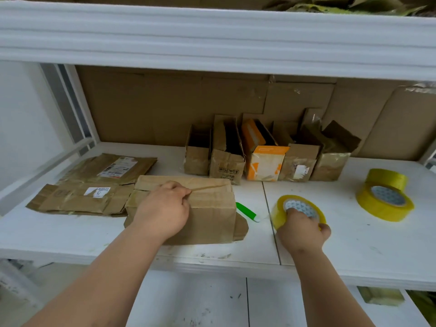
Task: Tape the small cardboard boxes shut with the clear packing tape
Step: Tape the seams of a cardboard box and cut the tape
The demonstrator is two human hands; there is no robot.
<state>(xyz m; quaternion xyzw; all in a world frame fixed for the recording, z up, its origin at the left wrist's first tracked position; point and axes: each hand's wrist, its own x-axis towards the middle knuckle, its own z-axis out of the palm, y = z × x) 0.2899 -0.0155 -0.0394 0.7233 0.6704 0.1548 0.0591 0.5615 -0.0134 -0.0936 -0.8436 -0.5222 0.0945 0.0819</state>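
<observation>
The box (207,208) lay on its side near the front edge of the white desk (354,244), its flaps folded in along the top and one loose flap sticking out at its lower right corner. The left hand (162,208) rested on the box, its grip closed in a pinch, thumb and curled fingers meeting at the seam of the top flaps. Just right of the box lay a green pen (246,211), one end hidden behind the box. Beyond the pen, across a seam in the desk, the right hand (303,228) held a tape roll (298,212) standing tilted on the desk, the grip closed on it with fingers tucked into the core and the thumb on the outer rim. Well apart to the right, two more rolls (384,199) sat touching each other, one flat in front and one behind it. To the left of the box, flattened boxes (94,185) with shipping labels lay in an overlapping pile, touching its left end. Behind the box, a row of five open boxes (264,156) stood upright side by side against the cardboard backing (165,107), the middle one orange and white. A white shelf (212,38) ran overhead.
</observation>
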